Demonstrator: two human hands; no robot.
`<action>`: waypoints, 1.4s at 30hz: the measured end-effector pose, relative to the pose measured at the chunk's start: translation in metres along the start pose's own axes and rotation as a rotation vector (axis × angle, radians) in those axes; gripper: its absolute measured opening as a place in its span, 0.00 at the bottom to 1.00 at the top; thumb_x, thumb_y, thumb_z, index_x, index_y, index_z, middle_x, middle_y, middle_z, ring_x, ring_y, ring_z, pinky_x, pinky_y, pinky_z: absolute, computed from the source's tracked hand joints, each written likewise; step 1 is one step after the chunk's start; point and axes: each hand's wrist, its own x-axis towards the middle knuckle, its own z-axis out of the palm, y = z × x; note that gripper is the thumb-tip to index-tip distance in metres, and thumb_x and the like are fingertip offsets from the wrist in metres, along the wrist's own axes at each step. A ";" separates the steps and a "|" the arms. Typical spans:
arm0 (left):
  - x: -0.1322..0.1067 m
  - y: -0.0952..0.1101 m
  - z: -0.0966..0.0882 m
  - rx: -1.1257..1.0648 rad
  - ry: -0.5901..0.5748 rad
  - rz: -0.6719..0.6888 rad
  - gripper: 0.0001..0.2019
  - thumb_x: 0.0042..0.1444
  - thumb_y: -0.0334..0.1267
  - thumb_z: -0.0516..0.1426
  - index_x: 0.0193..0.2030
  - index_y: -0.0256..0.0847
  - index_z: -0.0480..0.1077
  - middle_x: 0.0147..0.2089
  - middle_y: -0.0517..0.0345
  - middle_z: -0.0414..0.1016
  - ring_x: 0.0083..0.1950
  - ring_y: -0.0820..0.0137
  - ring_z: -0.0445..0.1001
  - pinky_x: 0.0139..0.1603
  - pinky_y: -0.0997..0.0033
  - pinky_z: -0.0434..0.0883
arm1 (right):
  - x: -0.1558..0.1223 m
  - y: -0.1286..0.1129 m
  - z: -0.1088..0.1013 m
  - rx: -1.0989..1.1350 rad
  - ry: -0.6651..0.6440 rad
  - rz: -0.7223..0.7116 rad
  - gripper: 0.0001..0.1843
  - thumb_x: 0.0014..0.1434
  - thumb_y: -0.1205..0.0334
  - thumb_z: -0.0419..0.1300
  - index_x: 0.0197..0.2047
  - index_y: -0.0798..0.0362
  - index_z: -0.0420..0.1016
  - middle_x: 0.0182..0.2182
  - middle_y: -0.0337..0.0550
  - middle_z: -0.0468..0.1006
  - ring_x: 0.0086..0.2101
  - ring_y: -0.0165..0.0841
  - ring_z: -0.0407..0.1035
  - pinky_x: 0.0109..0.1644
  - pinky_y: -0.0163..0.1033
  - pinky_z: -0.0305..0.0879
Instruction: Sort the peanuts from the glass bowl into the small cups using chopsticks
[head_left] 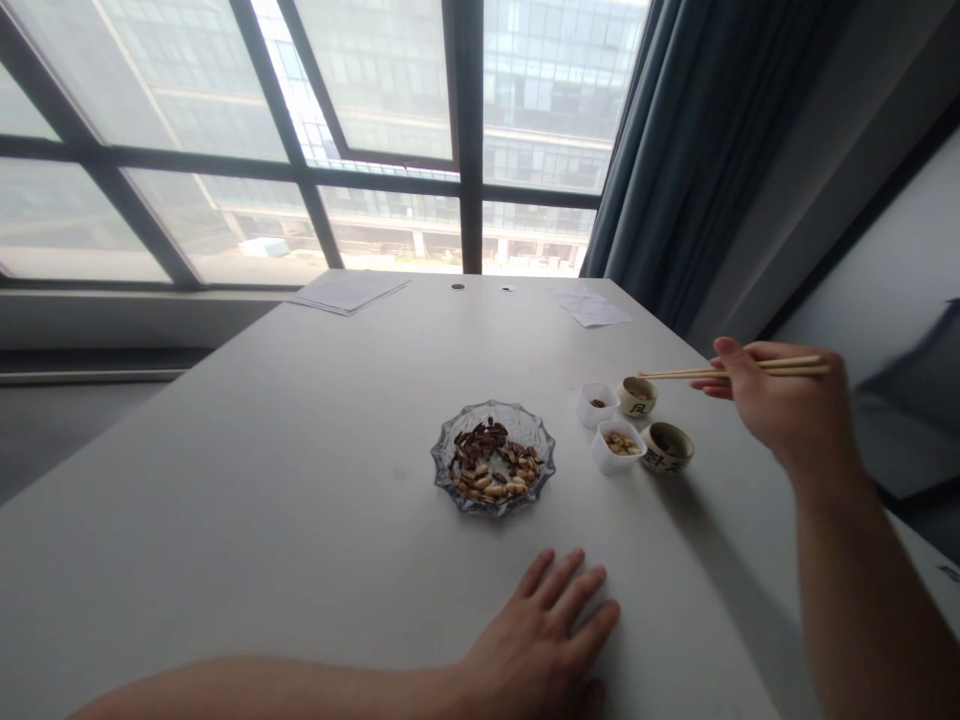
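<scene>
**Right hand** point(787, 410): up it went, raised over the table's right side, and there were the chopsticks point(735, 371) clamped between fingers and thumb.

**Chopsticks**: held level, pointing left, their two tips nearly together and closing on nothing. The tips stopped just by the far cup point(637, 396); whether they touched its rim, I couldn't tell from this view.

**Left hand** point(540, 640): flat on the table point(300, 450), palm down, fingers spread apart, gripping nothing, with the glass dish point(517, 415) the nearest thing ahead of it.

**Glass dish**: a scalloped piece sitting mid-table, well apart from both hands, loaded with dark striped seeds point(480, 445) and pale peanuts point(491, 487).

**Tubs**: two small white plastic ones, side by side. The far tub point(598, 404) held a few dark bits, and the near tub point(617, 447) held peanut pieces point(621, 444).

**Cups**: two small ceramic ones with dark characters, the far cup right beside the far tub, the near cup point(666, 447) just beside the near tub.

**Table's far end**: two sheets of paper point(349, 291) point(592, 308) lay there, under a big window point(375, 130) with a dark curtain point(690, 130) at its right.
</scene>
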 end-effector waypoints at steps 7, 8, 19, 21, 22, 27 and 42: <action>0.000 0.002 -0.003 -0.014 -0.004 -0.006 0.29 0.72 0.51 0.53 0.74 0.42 0.58 0.78 0.46 0.55 0.78 0.48 0.50 0.76 0.41 0.48 | 0.003 0.007 0.006 -0.082 -0.040 0.018 0.17 0.59 0.49 0.72 0.29 0.53 0.80 0.22 0.44 0.82 0.24 0.41 0.82 0.25 0.38 0.79; 0.000 0.002 -0.004 -0.018 -0.006 -0.006 0.28 0.73 0.51 0.53 0.74 0.42 0.58 0.78 0.46 0.55 0.78 0.48 0.50 0.76 0.41 0.48 | 0.001 0.003 0.008 -0.044 -0.044 0.012 0.17 0.59 0.48 0.72 0.29 0.53 0.80 0.22 0.44 0.82 0.24 0.41 0.82 0.26 0.38 0.80; 0.001 0.001 -0.002 -0.015 -0.001 -0.004 0.28 0.73 0.50 0.54 0.74 0.41 0.58 0.78 0.45 0.55 0.77 0.47 0.50 0.75 0.40 0.47 | -0.085 -0.067 0.050 0.392 -0.757 0.266 0.23 0.57 0.42 0.72 0.34 0.57 0.84 0.27 0.49 0.86 0.29 0.40 0.84 0.29 0.33 0.79; 0.001 0.001 -0.002 -0.016 -0.002 -0.002 0.28 0.73 0.50 0.54 0.74 0.41 0.58 0.78 0.45 0.55 0.77 0.47 0.50 0.75 0.40 0.48 | -0.098 -0.069 0.059 0.415 -0.842 0.306 0.23 0.58 0.41 0.71 0.33 0.57 0.84 0.27 0.49 0.86 0.29 0.40 0.84 0.30 0.34 0.79; 0.001 0.001 -0.003 -0.018 -0.003 -0.001 0.28 0.73 0.50 0.55 0.74 0.41 0.58 0.78 0.45 0.55 0.77 0.47 0.50 0.75 0.40 0.48 | -0.103 -0.069 0.063 0.416 -0.861 0.327 0.24 0.58 0.41 0.70 0.33 0.57 0.84 0.27 0.49 0.86 0.28 0.40 0.83 0.30 0.34 0.79; 0.002 0.001 -0.003 -0.020 -0.008 -0.001 0.29 0.72 0.50 0.55 0.73 0.41 0.59 0.78 0.45 0.55 0.77 0.46 0.50 0.75 0.39 0.48 | -0.115 -0.061 0.076 0.436 -0.861 0.372 0.24 0.58 0.39 0.70 0.32 0.56 0.82 0.24 0.47 0.84 0.29 0.41 0.84 0.29 0.36 0.79; 0.001 0.003 -0.002 0.014 0.001 -0.007 0.30 0.70 0.49 0.58 0.74 0.41 0.59 0.78 0.46 0.55 0.77 0.48 0.51 0.75 0.41 0.49 | -0.095 -0.062 0.062 0.417 -0.705 0.365 0.27 0.54 0.37 0.72 0.32 0.57 0.83 0.28 0.50 0.86 0.27 0.43 0.83 0.30 0.39 0.83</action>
